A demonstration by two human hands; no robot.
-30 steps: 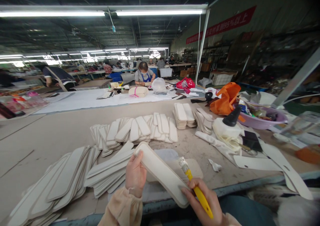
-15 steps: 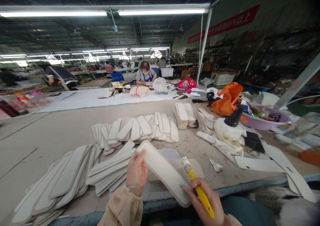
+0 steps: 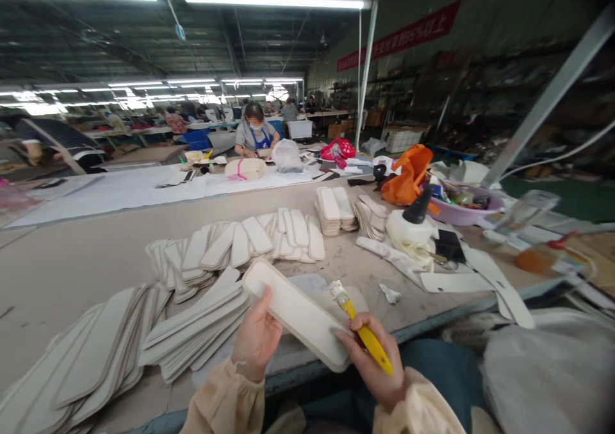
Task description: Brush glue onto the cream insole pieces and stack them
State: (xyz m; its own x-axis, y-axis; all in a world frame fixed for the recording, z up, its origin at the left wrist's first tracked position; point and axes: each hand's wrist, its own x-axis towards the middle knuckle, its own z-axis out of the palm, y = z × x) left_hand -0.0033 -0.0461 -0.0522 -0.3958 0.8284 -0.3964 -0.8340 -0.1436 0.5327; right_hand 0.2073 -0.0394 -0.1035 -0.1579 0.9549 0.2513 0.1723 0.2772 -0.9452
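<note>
My left hand (image 3: 255,339) grips the left side of a long cream rounded strip (image 3: 295,312), held tilted above the table's near edge. My right hand (image 3: 373,358) pinches the strip's near right end and also holds a yellow-handled brush (image 3: 359,327), bristles pointing up and away. Just left of my hands lie fanned stacks of the same strips (image 3: 192,328).
More strip piles (image 3: 240,245) and short stacks (image 3: 335,208) cover the beige table (image 3: 72,261). A glue bottle with a black nozzle (image 3: 413,225), an orange bag (image 3: 406,174) and a purple basin (image 3: 464,213) stand at right. A seated person (image 3: 254,136) works at the far table.
The view has swung to the right and dipped, so everything sits further left in the picture. Both hands keep the same hold on the strip and brush.
</note>
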